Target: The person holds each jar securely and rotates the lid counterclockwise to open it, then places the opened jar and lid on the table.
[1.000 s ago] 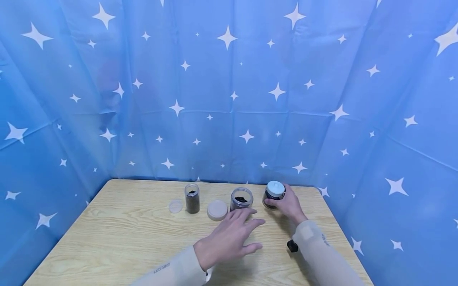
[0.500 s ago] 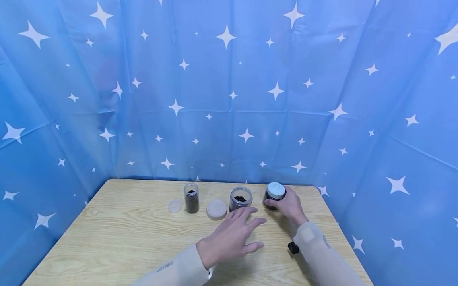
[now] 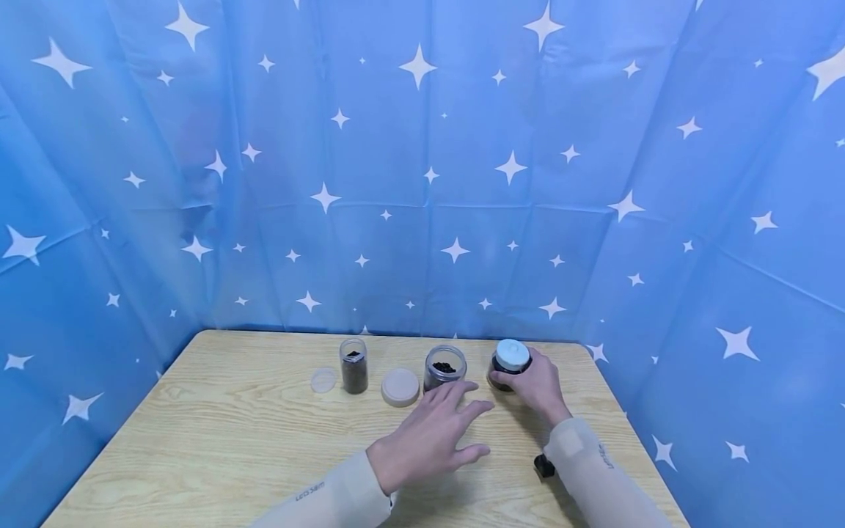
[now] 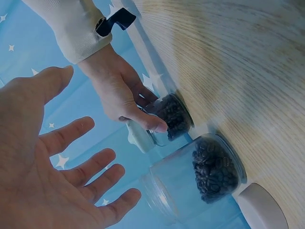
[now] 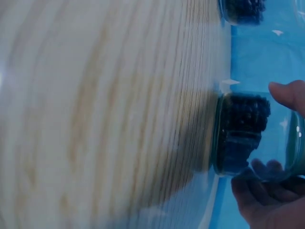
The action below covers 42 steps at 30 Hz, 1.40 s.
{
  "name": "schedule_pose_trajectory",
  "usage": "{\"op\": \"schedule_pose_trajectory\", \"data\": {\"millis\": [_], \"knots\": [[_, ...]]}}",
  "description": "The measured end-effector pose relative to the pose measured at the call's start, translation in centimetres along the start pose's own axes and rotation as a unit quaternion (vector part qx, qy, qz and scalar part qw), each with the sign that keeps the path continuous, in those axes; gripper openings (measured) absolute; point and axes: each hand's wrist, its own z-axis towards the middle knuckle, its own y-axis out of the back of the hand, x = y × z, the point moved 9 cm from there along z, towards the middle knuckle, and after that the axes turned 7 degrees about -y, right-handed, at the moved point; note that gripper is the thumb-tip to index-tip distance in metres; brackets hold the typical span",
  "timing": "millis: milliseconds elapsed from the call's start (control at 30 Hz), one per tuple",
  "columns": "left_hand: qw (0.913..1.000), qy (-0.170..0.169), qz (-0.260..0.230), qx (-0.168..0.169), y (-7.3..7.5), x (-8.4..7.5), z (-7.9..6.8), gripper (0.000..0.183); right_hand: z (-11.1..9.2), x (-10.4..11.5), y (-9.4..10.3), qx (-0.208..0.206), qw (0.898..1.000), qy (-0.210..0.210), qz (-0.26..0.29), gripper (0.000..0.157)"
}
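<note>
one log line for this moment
right hand: grips lidded jar | left hand: spread, empty, near open wide jar | open tall jar: upright | small lid, beige lid: on table

High head view, close tilted wrist views, shared tabletop (image 3: 218, 425)

With the head view read as a clock, the 4:30 jar (image 5: 257, 133), 6 o'clock jar (image 4: 190, 175) and 7 o'clock jar (image 3: 354, 372) are made of clear, smooth, shiny stuff; glass or plastic can't be told. A pretty matt finish is seen on the blue lid (image 3: 512, 354) and beige lid (image 3: 400, 385), while see-through plastic seems to be used for the clear lid (image 3: 323, 380). The sleeves (image 4: 78, 31) are cut from matt ribbed cloth, the 12 o'clock curtain (image 3: 383, 154) from softly sheened cloth, and the table (image 3: 264, 447) is topped with smooth wood grain.
</note>
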Motion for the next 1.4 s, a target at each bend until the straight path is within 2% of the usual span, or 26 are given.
{"op": "schedule_pose_trajectory", "data": {"millis": [333, 600, 1067, 1400], "knots": [[0.9999, 0.005, -0.016, 0.003, -0.5, 0.6, 0.2, 0.063, -0.2, 0.3, 0.4, -0.009, 1.0, 0.012, 0.0, 0.082], [0.9997, 0.009, -0.023, 0.005, -0.4, 0.7, 0.5, 0.062, -0.9, 1.4, 1.0, -0.013, 0.999, 0.029, 0.012, 0.081], [0.9995, 0.02, -0.026, -0.003, 0.6, 1.3, 0.5, 0.064, -3.3, 4.5, 2.4, -0.005, 0.999, 0.042, 0.02, 0.083], [0.9983, 0.039, -0.043, -0.01, 1.7, 2.2, -0.2, 0.067, -4.7, 6.4, 3.0, -0.009, 0.998, 0.052, 0.028, 0.084]]}}
